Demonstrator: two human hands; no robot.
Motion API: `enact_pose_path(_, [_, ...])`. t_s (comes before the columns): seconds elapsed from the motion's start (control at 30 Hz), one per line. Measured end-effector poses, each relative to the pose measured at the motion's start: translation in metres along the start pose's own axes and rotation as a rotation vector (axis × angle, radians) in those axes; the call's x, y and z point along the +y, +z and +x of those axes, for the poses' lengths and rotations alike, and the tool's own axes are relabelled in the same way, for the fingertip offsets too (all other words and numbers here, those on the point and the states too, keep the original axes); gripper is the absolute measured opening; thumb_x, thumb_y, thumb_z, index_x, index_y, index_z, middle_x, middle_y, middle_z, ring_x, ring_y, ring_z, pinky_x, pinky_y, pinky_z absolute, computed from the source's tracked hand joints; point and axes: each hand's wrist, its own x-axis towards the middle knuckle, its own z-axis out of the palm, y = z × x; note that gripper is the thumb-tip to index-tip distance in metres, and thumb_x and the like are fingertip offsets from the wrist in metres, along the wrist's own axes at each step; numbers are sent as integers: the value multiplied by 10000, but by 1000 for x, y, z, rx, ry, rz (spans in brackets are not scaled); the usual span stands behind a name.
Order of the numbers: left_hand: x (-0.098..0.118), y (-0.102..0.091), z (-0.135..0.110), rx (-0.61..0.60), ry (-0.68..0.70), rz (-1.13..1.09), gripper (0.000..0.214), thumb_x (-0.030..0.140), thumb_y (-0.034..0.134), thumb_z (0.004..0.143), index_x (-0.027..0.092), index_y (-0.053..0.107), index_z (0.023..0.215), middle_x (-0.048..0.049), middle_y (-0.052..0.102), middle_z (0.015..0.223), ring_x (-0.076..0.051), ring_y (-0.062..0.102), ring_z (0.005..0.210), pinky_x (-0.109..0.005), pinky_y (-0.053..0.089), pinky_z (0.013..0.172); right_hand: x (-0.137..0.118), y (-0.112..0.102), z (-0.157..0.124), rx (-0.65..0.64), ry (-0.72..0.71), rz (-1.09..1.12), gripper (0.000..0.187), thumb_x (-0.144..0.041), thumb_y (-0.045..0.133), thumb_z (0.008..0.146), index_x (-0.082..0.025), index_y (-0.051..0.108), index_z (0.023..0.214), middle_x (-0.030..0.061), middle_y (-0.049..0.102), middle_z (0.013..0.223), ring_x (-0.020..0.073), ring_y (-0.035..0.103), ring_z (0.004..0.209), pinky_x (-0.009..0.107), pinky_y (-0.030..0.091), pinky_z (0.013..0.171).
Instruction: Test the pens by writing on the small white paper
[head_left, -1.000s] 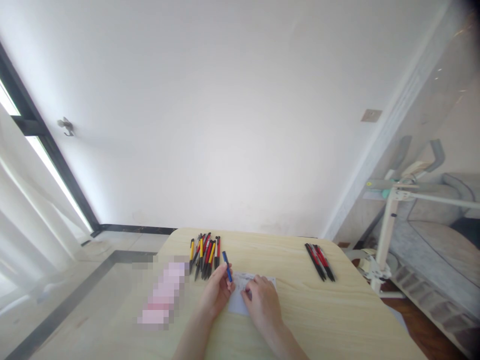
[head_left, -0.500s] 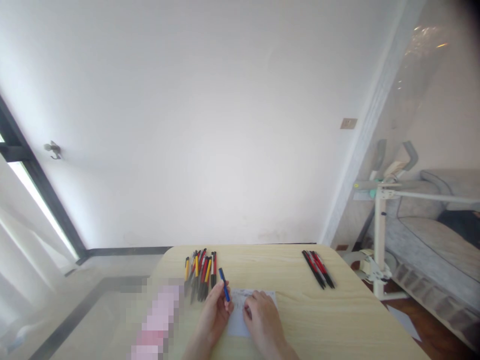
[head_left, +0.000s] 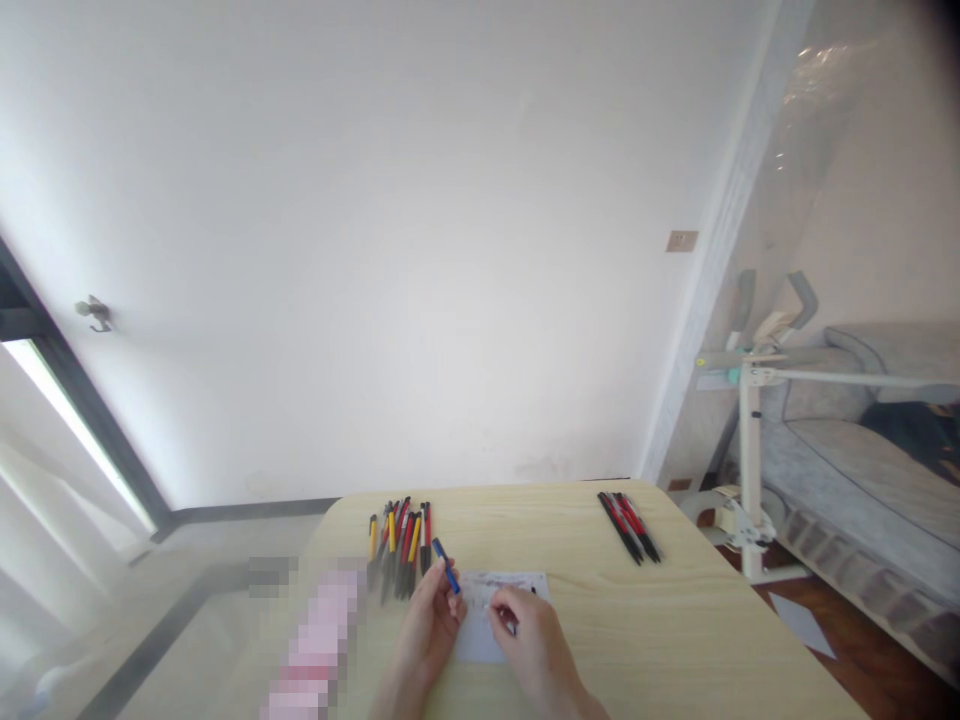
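Note:
My left hand (head_left: 433, 615) is closed around a blue pen (head_left: 444, 564), which tilts up and away to the left. My right hand (head_left: 531, 638) is pinched, thumb against fingertips, over a white sheet of paper (head_left: 480, 645) with dark marks along its top. Dark bits show behind its knuckles and below its fingers, but what it grips is too small and hidden to name. Beyond my left hand lies a bunch of red, yellow and grey pens (head_left: 399, 545) with dark ends.
Several red and black pens (head_left: 630, 527) lie at the far right of the wooden table (head_left: 675, 640). A blurred pink patch (head_left: 322, 640) covers the left edge. A white wall (head_left: 450, 300) stands behind; a white-framed exercise machine (head_left: 752, 450) and a grey sofa (head_left: 825, 440) are to the right.
My right hand has turned and drawn its fingers into a pinch, uncovering more of the paper. The left hand holds the blue pen nearly as before. The view has shifted slightly.

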Motion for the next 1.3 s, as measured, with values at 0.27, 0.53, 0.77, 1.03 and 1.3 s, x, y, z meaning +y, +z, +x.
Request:
enact_pose_path(0.27, [-13,9,-20,-39,-77,-115,169,254,672,713,156,558,791,69,486,548,-34,432,418,-163,361,417,-5,-5,-22,232,29,192,122,-249,521,772,-194,601,698,9,613,617,137,568,551,204,465,537])
enact_pose_path(0.53, [-25,-1,-31,-58,-120,-159,119,223,647,740,152,563,785,56,537,577,-38,458,442,-165,372,434,-5,-10,-35,230,53,202,129,-247,509,789,-186,594,714,14,600,639,141,562,574,212,462,567])
enact_pose_path(0.77, [-25,-4,-28,-2,-119,-176,97,212,607,780,137,587,837,12,635,641,-50,508,452,-180,399,442,-3,-8,-40,208,69,208,105,-222,509,790,-183,592,739,18,605,674,147,561,608,222,459,594])
enact_pose_path(1.03, [-17,-4,-29,4,-78,-236,50,189,595,788,140,603,791,8,662,672,-49,555,489,-172,424,469,-1,-7,-41,226,68,198,88,-208,508,786,-183,582,745,13,597,675,136,552,591,217,454,590])
enact_pose_path(1.3, [-14,-4,-29,-3,-44,-246,47,168,576,797,141,613,805,-2,673,707,-54,567,504,-177,433,481,2,-5,-41,214,73,212,75,-185,502,784,-180,570,754,17,588,685,142,550,601,224,448,596])
